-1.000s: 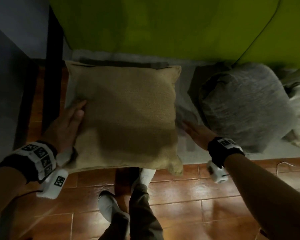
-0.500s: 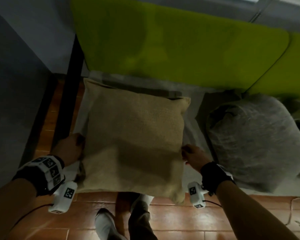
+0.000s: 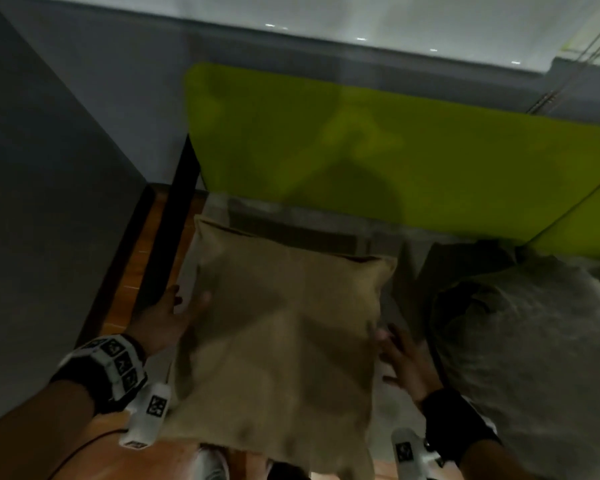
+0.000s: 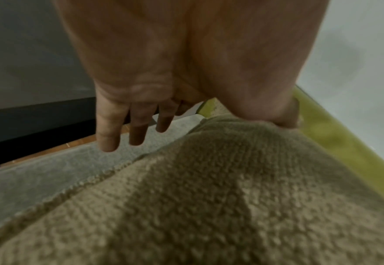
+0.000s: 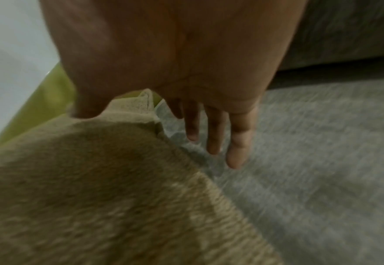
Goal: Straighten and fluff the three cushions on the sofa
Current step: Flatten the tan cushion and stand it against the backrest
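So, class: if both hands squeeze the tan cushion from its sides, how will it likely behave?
The tan cushion would probably give and puff up: its woven cover already creases. It looks light, and likely floppy, since its front corner droops past the seat.

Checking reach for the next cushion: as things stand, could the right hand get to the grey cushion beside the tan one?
Probably yes. The right hand is open at the tan cushion's right edge, and the grey cushion sits just to its right with nothing visible between them.
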`<state>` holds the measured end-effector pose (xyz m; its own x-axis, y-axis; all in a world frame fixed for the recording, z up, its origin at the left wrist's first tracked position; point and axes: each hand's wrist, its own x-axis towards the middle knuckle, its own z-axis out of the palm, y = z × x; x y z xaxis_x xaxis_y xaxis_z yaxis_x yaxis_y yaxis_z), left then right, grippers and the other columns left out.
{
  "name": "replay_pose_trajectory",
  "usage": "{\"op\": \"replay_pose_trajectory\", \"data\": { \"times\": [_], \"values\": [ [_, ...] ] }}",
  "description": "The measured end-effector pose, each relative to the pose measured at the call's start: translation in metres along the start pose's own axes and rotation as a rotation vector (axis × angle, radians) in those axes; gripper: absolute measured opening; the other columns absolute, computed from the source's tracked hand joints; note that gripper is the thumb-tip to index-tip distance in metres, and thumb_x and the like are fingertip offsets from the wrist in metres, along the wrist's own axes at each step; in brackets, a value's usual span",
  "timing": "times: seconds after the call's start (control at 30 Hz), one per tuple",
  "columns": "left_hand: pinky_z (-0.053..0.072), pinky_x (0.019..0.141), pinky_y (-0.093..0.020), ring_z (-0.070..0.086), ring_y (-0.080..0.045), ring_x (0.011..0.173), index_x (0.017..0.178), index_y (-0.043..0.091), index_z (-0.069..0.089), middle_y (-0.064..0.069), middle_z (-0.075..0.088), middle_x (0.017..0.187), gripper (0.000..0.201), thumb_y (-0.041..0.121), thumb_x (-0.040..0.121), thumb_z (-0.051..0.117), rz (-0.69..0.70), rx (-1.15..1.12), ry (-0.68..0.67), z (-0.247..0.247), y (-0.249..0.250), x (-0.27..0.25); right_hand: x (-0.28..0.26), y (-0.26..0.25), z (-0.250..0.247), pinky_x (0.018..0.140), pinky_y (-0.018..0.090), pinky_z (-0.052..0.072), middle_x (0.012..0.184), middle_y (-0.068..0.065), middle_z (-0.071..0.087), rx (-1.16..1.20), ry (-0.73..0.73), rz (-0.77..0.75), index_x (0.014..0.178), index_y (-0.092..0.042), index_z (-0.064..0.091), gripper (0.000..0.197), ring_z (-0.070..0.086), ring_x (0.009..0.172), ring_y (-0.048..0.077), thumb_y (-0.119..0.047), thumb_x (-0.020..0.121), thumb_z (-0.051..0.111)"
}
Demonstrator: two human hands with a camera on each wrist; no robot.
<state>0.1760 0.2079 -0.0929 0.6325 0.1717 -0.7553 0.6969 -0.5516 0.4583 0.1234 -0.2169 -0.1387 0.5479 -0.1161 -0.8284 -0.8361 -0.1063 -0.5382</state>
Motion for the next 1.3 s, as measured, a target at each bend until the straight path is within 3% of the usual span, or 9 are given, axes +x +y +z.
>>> {"op": "replay_pose_trajectory", "data": {
  "times": [0.13, 0.23, 0.37, 0.5, 0.63, 0.8, 0.97, 1.1, 1.3],
  "values": [
    [0.037, 0.109, -0.033, 0.049, -0.022, 0.132, 0.160, 0.016, 0.012, -0.003, 0.040, 0.156, 0.118, 0.078, 0.071, 0.057, -0.056, -0.074, -0.129, 0.013, 0.013, -0.002, -0.008, -0.030, 0.026, 0.089, 0.046, 0.048, 0.159, -0.005, 0.036, -0.129, -0.144, 0.168, 0.159, -0.033, 0.017, 0.144, 0.048, 0.130, 0.027, -0.096, 0.039, 0.064],
    [0.049, 0.099, -0.029, 0.064, -0.012, 0.107, 0.136, 0.023, 0.053, 0.009, 0.064, 0.126, 0.109, 0.088, 0.049, 0.068, 0.001, -0.164, -0.162, 0.011, 0.020, 0.002, -0.008, -0.041, 0.038, 0.097, 0.044, 0.045, 0.136, -0.002, 0.053, -0.043, -0.062, 0.115, 0.141, -0.025, 0.040, 0.139, 0.058, 0.109, 0.018, -0.095, 0.026, 0.072],
    [0.049, 0.095, -0.028, 0.063, -0.006, 0.097, 0.121, 0.026, 0.048, 0.011, 0.064, 0.114, 0.071, 0.062, 0.070, 0.080, 0.049, -0.320, -0.144, -0.004, 0.034, 0.007, -0.014, -0.069, 0.038, 0.101, 0.041, 0.048, 0.112, -0.013, 0.057, -0.036, 0.050, -0.085, 0.129, -0.027, 0.044, 0.132, 0.061, 0.104, 0.016, -0.095, 0.020, 0.072],
    [0.045, 0.107, -0.036, 0.054, -0.012, 0.127, 0.149, 0.039, 0.034, 0.017, 0.055, 0.136, 0.121, 0.078, 0.045, 0.082, 0.297, -0.375, -0.069, -0.034, 0.058, 0.017, -0.013, -0.116, 0.042, 0.107, 0.040, 0.039, 0.147, 0.004, 0.047, -0.086, 0.097, -0.238, 0.154, -0.027, 0.023, 0.107, 0.049, 0.130, 0.031, -0.069, 0.071, 0.077],
    [0.030, 0.105, -0.008, 0.032, 0.023, 0.129, 0.150, 0.046, 0.018, 0.038, 0.032, 0.141, 0.122, 0.077, 0.048, 0.077, 0.666, -0.338, 0.099, -0.064, 0.103, 0.023, -0.002, -0.163, 0.053, 0.107, 0.046, 0.046, 0.142, -0.014, 0.042, -0.122, 0.034, -0.555, 0.145, -0.047, 0.013, 0.138, 0.047, 0.133, 0.019, -0.087, 0.032, 0.081],
    [0.036, 0.109, -0.040, 0.037, -0.010, 0.139, 0.156, 0.037, 0.014, 0.016, 0.035, 0.155, 0.148, 0.079, 0.033, 0.083, 0.658, -0.438, 0.125, -0.088, 0.119, 0.053, 0.018, -0.208, 0.072, 0.103, 0.046, 0.049, 0.138, -0.026, 0.042, -0.127, 0.060, -0.763, 0.134, -0.054, 0.021, 0.121, 0.047, 0.132, 0.016, -0.083, 0.035, 0.084],
    [0.041, 0.098, -0.011, 0.040, 0.008, 0.128, 0.157, 0.031, 0.011, 0.021, 0.035, 0.149, 0.152, 0.081, 0.031, 0.080, 0.685, -0.413, 0.160, -0.094, 0.118, 0.075, 0.035, -0.221, 0.082, 0.101, 0.032, 0.048, 0.141, -0.026, 0.039, -0.125, 0.051, -0.784, 0.144, -0.040, 0.017, 0.135, 0.047, 0.130, 0.006, -0.081, 0.035, 0.085],
    [0.036, 0.116, -0.045, 0.035, -0.018, 0.145, 0.158, 0.026, 0.016, 0.008, 0.036, 0.157, 0.137, 0.070, 0.048, 0.086, 0.702, -0.350, 0.159, -0.089, 0.115, 0.091, 0.053, -0.219, 0.091, 0.113, 0.039, 0.038, 0.144, -0.031, 0.033, -0.139, -0.013, -0.718, 0.149, -0.047, 0.008, 0.143, 0.036, 0.139, 0.009, -0.076, 0.034, 0.089],
    [0.038, 0.105, -0.016, 0.045, 0.001, 0.125, 0.156, 0.014, 0.019, 0.011, 0.040, 0.144, 0.155, 0.089, 0.032, 0.072, 0.666, -0.363, 0.238, -0.089, 0.129, 0.102, 0.068, -0.228, 0.098, 0.109, 0.027, 0.032, 0.142, -0.037, 0.028, -0.156, -0.017, -0.720, 0.146, -0.050, 0.007, 0.144, 0.035, 0.135, 0.000, -0.074, 0.032, 0.090]
  ]
}}
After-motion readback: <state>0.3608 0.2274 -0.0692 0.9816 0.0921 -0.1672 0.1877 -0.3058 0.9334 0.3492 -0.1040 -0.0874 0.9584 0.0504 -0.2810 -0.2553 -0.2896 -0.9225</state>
